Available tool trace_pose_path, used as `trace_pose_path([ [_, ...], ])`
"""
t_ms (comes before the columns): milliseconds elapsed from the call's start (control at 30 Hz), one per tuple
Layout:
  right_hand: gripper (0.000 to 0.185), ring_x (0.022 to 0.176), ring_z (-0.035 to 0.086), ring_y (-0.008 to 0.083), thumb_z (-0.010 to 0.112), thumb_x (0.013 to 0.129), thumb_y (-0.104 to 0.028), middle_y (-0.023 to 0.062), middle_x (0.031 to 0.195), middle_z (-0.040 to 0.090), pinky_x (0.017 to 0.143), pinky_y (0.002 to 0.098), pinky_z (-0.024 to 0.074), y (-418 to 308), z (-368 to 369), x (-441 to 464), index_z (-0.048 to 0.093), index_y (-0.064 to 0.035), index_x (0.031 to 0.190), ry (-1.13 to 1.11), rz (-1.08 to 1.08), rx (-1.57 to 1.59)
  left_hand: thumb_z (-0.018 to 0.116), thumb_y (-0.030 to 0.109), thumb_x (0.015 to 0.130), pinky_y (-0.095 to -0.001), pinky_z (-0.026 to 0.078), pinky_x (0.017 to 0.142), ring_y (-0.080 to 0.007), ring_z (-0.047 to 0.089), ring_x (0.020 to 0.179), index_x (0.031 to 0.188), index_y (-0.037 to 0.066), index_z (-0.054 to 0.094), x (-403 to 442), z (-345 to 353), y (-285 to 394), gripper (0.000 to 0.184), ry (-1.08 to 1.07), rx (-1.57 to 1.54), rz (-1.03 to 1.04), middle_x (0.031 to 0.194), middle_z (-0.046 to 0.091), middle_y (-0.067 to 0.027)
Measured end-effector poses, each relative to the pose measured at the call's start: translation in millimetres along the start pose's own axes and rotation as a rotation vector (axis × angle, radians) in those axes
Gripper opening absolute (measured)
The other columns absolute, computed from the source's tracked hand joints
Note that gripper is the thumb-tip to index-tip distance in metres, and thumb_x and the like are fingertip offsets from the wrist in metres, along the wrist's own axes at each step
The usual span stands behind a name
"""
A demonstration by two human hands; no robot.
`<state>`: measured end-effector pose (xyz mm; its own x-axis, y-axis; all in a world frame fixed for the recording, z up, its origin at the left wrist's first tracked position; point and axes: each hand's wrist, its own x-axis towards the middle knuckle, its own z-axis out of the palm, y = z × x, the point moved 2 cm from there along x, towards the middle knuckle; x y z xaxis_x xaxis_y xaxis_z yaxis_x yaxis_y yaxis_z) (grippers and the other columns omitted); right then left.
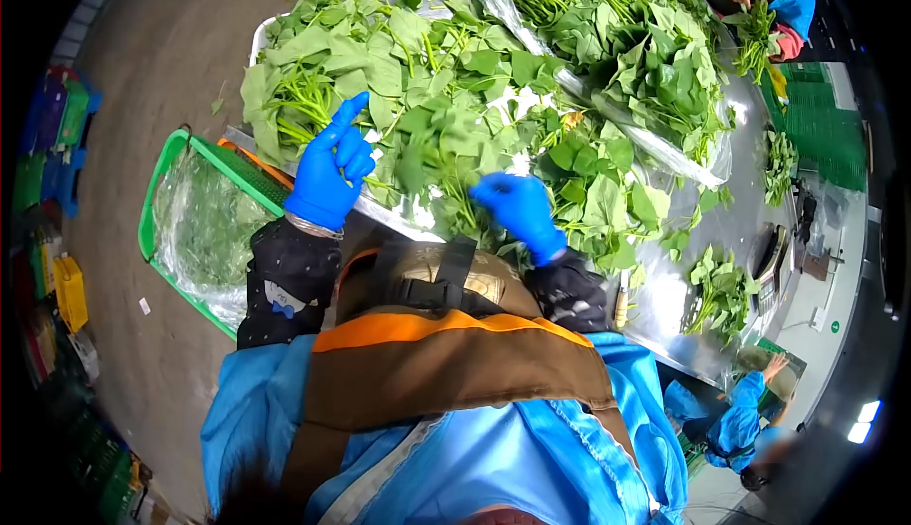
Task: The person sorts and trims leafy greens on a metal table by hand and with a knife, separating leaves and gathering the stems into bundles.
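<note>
My left hand (332,166), in a blue glove, is raised at the near left edge of the leaf pile. Its index finger stretches out, the other fingers are partly curled, and nothing shows in them. My right hand (522,212), also blue-gloved, is over the pile's near side, fingers drawn together and slightly blurred. What they hold, if anything, I cannot make out. Blurred leafy greens (427,160) lie between the hands. A bunch of green stems (306,103) sits just beyond my left hand. Loose broad leaves (384,60) spread across the metal table (664,293).
A green crate (150,231) lined with clear plastic stands at left. Plastic film (607,108) edges a second heap of greens (626,41). Small bunches (721,293) lie at right, near a wooden-handled tool (622,305). A co-worker in blue (735,430) is at lower right; another person's sleeve (795,8) is at upper right.
</note>
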<state>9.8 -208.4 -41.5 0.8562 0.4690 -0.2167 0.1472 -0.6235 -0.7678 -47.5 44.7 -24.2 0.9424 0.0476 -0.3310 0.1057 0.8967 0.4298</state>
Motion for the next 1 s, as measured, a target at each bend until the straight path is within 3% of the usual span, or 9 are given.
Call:
trace_pose_path([
  [67, 0.019, 0.054, 0.052, 0.0083, 0.063, 0.078, -0.018, 0.0025, 0.069, 0.062, 0.052, 0.0214, 0.0418, -22.7, -36.2, 3.6, 0.066, -0.0004, 0.085, 0.092, 0.221, 0.566, 0.041, 0.022, 0.091, -0.0200, 0.026, 0.046, -0.0063, 0.028, 0.048, 0.126, 0.003, 0.040, -3.6, -1.1, -2.5, 0.040, 0.033, 0.184, 0.060, 0.056, 0.029, 0.0042],
  [133, 0.018, 0.051, 0.051, 0.0065, 0.066, 0.077, -0.016, 0.0023, 0.063, 0.059, 0.048, 0.0194, 0.0398, -25.1, -42.5, 11.7, 0.064, 0.0008, 0.082, 0.080, 0.235, 0.394, 0.043, 0.025, 0.091, -0.0203, 0.031, 0.050, -0.0072, 0.036, 0.053, 0.125, 0.002, 0.041, -2.7, 4.5, -18.7, 0.041, 0.101, 0.411, 0.111, 0.060, 0.038, 0.0028],
  [200, 0.016, 0.051, 0.051, 0.0063, 0.067, 0.076, -0.014, 0.0006, 0.064, 0.058, 0.047, 0.0190, 0.0389, -35.8, -36.3, 14.0, 0.064, 0.0010, 0.081, 0.133, 0.248, 0.573, 0.047, 0.025, 0.089, -0.0225, 0.039, 0.059, -0.0119, 0.050, 0.067, 0.119, 0.001, 0.047, -2.2, 5.5, -41.6, 0.038, 0.170, 0.377, -0.039, 0.081, 0.056, -0.0038],
  [267, 0.019, 0.052, 0.051, 0.0065, 0.068, 0.075, -0.014, 0.0015, 0.064, 0.058, 0.047, 0.0187, 0.0387, -41.4, -30.6, 13.0, 0.063, 0.0027, 0.082, 0.217, 0.182, 0.681, 0.048, 0.025, 0.089, -0.0236, 0.042, 0.066, -0.0143, 0.054, 0.076, 0.117, 0.001, 0.049, -8.0, 17.4, -58.4, 0.037, 0.077, 0.293, -0.046, 0.096, 0.058, -0.0073],
  [500, 0.017, 0.056, 0.051, 0.0061, 0.069, 0.074, -0.010, 0.0020, 0.067, 0.058, 0.051, 0.0187, 0.0403, -57.4, -24.0, 12.2, 0.062, 0.0026, 0.082, 0.369, 0.095, 0.737, 0.050, 0.024, 0.088, -0.0278, 0.042, 0.083, -0.0195, 0.055, 0.099, 0.117, -0.002, 0.048, -23.1, 72.2, -42.8, 0.040, 0.095, 0.542, -0.004, 0.112, 0.055, -0.0107],
  [733, 0.016, 0.057, 0.051, 0.0055, 0.069, 0.074, -0.010, 0.0021, 0.065, 0.059, 0.051, 0.0185, 0.0412, -62.9, -0.4, 7.4, 0.063, 0.0029, 0.081, 0.283, 0.045, 0.667, 0.051, 0.021, 0.088, -0.0293, 0.044, 0.082, -0.0174, 0.056, 0.094, 0.113, -0.002, 0.052, -4.6, 60.0, -59.1, 0.034, 0.026, 0.659, 0.080, 0.106, 0.057, -0.0112],
  [867, 0.016, 0.053, 0.049, 0.0063, 0.067, 0.076, -0.012, 0.0025, 0.063, 0.058, 0.048, 0.0185, 0.0385, -67.0, -3.1, 5.5, 0.063, 0.0032, 0.080, 0.228, 0.153, 0.869, 0.057, 0.022, 0.085, -0.0199, 0.042, 0.060, -0.0072, 0.052, 0.066, 0.097, 0.002, 0.059, 1.7, 53.7, -67.3, 0.023, 0.125, 0.656, -0.068, 0.080, 0.059, -0.0009],
  [900, 0.016, 0.051, 0.049, 0.0067, 0.066, 0.076, -0.013, 0.0023, 0.064, 0.058, 0.047, 0.0194, 0.0367, -59.2, -6.1, 8.8, 0.063, 0.0027, 0.079, 0.295, 0.159, 0.826, 0.059, 0.021, 0.083, -0.0182, 0.037, 0.056, -0.0048, 0.049, 0.061, 0.087, 0.005, 0.061, 3.7, 48.1, -69.2, 0.017, 0.161, 0.828, 0.056, 0.072, 0.058, 0.0016],
  [1000, 0.017, 0.053, 0.049, 0.0079, 0.064, 0.078, -0.016, 0.0013, 0.060, 0.055, 0.051, 0.0202, 0.0374, -51.4, -25.9, 16.3, 0.062, 0.0008, 0.074, 0.403, 0.185, 0.916, 0.059, 0.017, 0.082, -0.0191, 0.038, 0.056, -0.0049, 0.048, 0.061, 0.082, 0.005, 0.061, -7.1, 39.1, -79.2, 0.012, 0.050, 0.838, 0.061, 0.071, 0.057, 0.0015],
])
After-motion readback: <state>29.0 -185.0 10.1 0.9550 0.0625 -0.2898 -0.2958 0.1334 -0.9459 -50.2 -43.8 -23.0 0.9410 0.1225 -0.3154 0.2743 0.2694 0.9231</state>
